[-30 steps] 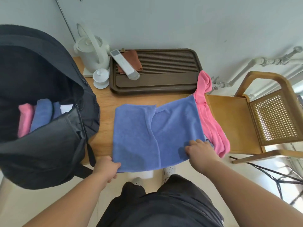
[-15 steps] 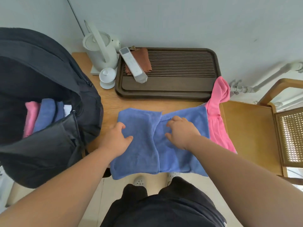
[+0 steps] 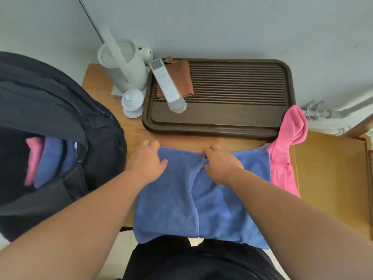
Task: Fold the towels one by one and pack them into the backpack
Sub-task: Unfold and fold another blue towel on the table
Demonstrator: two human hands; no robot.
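A blue towel [image 3: 201, 201] lies on the wooden table [image 3: 139, 134], its near edge hanging over the front. My left hand [image 3: 146, 161] grips its far left corner, thumb on top and fingers curled over the edge. My right hand [image 3: 221, 161] pinches the far edge at the towel's middle, where the cloth bunches. A pink towel [image 3: 286, 150] lies crumpled at the table's right end, partly under the blue one. The open black backpack [image 3: 60, 122] stands at the left, holding folded pink and blue towels [image 3: 46, 160].
A dark brown slatted tray [image 3: 232, 118] holds a white remote [image 3: 167, 85] and a rust cloth [image 3: 181, 77]. A white kettle [image 3: 125, 65] and a small lidded cup [image 3: 132, 102] stand behind. A wooden chair [image 3: 331, 178] adjoins the table's right.
Both hands left the towel's near edge, slid forward across it, and now hold its far edge. My view tilted down and closer to the table.
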